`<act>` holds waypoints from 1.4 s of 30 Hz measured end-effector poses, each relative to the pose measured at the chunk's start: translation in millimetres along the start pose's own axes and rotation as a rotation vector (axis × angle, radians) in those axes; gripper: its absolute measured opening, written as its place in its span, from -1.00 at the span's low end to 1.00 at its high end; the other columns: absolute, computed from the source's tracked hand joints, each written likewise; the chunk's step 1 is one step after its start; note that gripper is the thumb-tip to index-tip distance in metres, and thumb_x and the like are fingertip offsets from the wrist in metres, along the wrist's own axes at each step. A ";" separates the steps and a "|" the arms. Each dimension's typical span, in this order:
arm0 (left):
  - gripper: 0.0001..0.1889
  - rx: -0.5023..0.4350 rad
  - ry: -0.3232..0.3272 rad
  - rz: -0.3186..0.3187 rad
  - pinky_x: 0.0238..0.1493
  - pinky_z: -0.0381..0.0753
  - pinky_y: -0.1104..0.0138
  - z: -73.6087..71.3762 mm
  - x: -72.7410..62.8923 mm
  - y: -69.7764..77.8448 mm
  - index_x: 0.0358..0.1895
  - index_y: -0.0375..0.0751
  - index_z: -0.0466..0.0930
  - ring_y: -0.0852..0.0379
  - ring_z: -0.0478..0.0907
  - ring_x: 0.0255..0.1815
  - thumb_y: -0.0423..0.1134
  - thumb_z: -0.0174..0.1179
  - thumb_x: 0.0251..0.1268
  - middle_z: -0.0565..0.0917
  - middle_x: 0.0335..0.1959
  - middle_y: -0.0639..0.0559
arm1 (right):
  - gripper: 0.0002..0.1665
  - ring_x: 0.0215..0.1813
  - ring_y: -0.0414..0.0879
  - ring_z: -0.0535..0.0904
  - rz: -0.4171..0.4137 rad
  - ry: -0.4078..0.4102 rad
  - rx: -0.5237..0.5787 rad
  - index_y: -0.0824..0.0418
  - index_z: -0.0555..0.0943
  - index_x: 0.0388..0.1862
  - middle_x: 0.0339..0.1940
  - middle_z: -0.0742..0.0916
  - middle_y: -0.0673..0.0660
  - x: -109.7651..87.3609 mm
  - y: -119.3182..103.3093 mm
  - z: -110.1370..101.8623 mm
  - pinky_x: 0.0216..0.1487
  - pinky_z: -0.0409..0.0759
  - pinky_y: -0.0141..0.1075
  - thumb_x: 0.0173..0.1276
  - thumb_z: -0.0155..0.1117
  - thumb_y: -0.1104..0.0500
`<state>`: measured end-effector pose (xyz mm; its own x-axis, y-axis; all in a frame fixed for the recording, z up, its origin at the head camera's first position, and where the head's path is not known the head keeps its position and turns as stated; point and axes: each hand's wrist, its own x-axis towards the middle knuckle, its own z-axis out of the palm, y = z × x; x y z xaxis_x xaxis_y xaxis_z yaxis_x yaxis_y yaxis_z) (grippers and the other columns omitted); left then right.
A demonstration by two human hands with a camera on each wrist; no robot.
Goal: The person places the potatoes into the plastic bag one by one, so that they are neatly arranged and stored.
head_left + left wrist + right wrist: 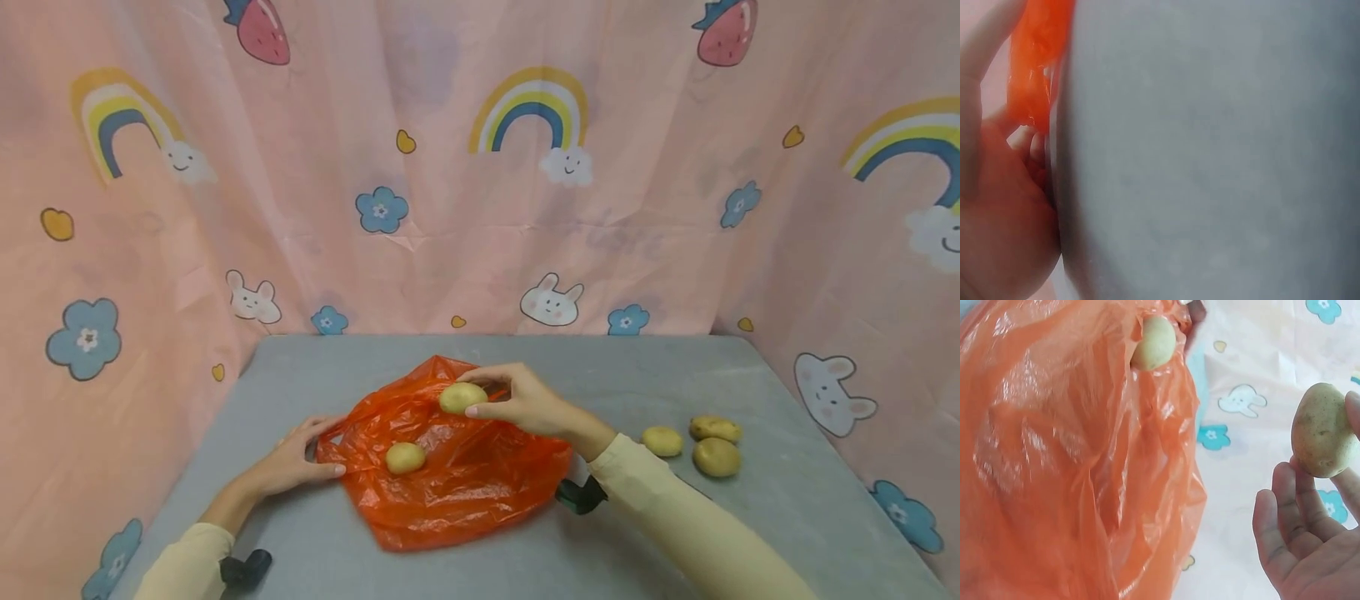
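Observation:
An orange-red plastic bag (465, 492) lies spread on the table, with one yellow potato (405, 458) resting on its left part. My right hand (525, 404) pinches another potato (1322, 431) between thumb and fingertips, above the far part of the bag. In the right wrist view the other fingers are spread below this potato. At the bag's left edge, my left hand (292, 458) holds the plastic with its fingers, the thumb lying along the near side. The left wrist view has the plastic between thumb and fingers; some fingertips are hidden there.
Three more potatoes (716, 458) lie grouped on the right of the grey table (795, 517), beyond the right forearm. A pink printed curtain (450, 275) surrounds the table's back and sides. Dark wrist devices (581, 496) are worn below both hands.

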<state>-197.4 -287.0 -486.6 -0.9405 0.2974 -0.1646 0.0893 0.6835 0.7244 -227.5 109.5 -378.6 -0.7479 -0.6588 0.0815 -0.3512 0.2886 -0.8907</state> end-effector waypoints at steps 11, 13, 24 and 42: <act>-0.12 0.013 -0.012 -0.014 0.34 0.18 -0.46 -1.5 1.3 -0.7 0.56 -0.01 0.25 -0.36 0.12 0.50 0.13 0.38 0.18 0.24 0.51 -0.22 | -0.49 0.08 0.02 0.60 0.019 -0.025 -0.011 0.21 0.57 0.33 0.16 0.72 0.18 18.1 -2.0 20.6 0.09 0.61 -0.26 0.42 0.35 0.17; -0.12 0.012 -0.011 -0.012 0.33 0.19 -0.46 -1.6 1.9 -0.7 0.56 -0.01 0.25 -0.36 0.12 0.49 0.13 0.38 0.18 0.24 0.51 -0.22 | -0.49 0.08 0.03 0.60 0.034 -0.025 -0.008 0.22 0.58 0.32 0.15 0.72 0.18 22.1 -2.4 23.8 0.08 0.61 -0.27 0.42 0.36 0.18; -0.13 0.011 0.003 0.030 0.33 0.19 -0.46 -2.3 0.4 -0.6 0.55 -0.04 0.26 -0.34 0.13 0.48 0.10 0.39 0.18 0.26 0.48 -0.22 | -0.52 0.04 0.02 0.61 0.058 -0.042 -0.023 0.25 0.59 0.29 0.13 0.71 0.21 43.5 0.0 34.8 0.06 0.62 -0.32 0.42 0.35 0.20; -0.13 0.002 0.011 0.034 0.33 0.16 -0.46 -1.2 0.7 -2.6 0.54 -0.05 0.27 -0.34 0.12 0.48 0.07 0.40 0.17 0.27 0.48 -0.20 | -0.55 0.14 0.03 0.58 0.154 -0.047 -0.064 0.30 0.58 0.23 0.22 0.66 0.24 60.0 19.7 56.6 0.11 0.63 -0.24 0.39 0.36 0.28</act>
<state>-198.7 -289.4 -487.8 -0.9403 0.3136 -0.1325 0.1224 0.6746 0.7280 -247.4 36.4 -416.6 -0.7691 -0.6346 -0.0761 -0.2706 0.4312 -0.8607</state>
